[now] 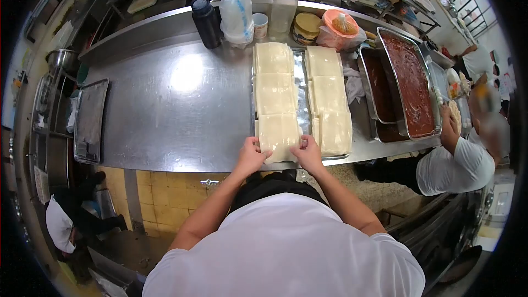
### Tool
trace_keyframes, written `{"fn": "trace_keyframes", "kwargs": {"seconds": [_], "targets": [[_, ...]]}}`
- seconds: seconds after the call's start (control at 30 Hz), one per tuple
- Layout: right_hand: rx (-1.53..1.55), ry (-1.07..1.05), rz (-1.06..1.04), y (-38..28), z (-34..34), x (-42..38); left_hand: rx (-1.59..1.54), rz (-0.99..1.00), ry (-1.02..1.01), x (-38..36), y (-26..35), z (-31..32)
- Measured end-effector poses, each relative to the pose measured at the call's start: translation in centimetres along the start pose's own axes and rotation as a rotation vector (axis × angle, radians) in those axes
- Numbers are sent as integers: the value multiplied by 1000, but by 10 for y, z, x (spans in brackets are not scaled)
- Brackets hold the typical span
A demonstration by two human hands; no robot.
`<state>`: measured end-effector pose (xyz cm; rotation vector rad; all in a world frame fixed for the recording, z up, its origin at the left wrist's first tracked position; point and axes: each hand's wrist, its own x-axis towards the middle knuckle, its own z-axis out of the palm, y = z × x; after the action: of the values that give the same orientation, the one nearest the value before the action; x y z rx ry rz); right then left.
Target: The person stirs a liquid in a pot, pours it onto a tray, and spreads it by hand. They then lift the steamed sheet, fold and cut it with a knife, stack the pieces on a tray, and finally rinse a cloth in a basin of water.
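Smooth, pale, square pasta sheets (275, 85) lie in overlapping stacks, in two columns on a metal tray (301, 96) at the table's front. At the near end of the left column, my left hand (253, 154) grips the left corner of the front pasta sheet (278, 135), fingers curled around its edge. My right hand (307, 153) pinches the right corner of that same sheet, thumb and fingers close together. The right-hand column of pasta sheets (329, 93) stands beside my right hand, untouched by it.
Deep trays of red-brown sauce (410, 85) stand at right, near a co-worker (456, 162). Along the back are a dark bottle (207, 22), a plastic-wrapped container (236, 14), a clear bottle (284, 11) and an orange tub (338, 25). A flat tray (91, 121) lies far left.
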<state>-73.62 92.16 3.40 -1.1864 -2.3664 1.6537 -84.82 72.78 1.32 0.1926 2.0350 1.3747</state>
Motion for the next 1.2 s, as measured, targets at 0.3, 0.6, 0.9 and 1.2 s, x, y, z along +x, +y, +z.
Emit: {"fn": "trace_keyframes", "kwargs": {"seconds": [0.3, 0.6, 0.9, 1.2], "targets": [[-201, 14, -1, 31, -8, -5, 211, 22, -111, -2, -7, -37], [-22, 383, -26, 37, -103, -24, 75, 91, -41, -15, 54, -39], [2, 330, -68, 78, -186, 49, 135, 174, -248, 40, 66, 132], [21, 125, -18, 91, -199, 83, 261, 5, -9, 54, 94, 193]]}}
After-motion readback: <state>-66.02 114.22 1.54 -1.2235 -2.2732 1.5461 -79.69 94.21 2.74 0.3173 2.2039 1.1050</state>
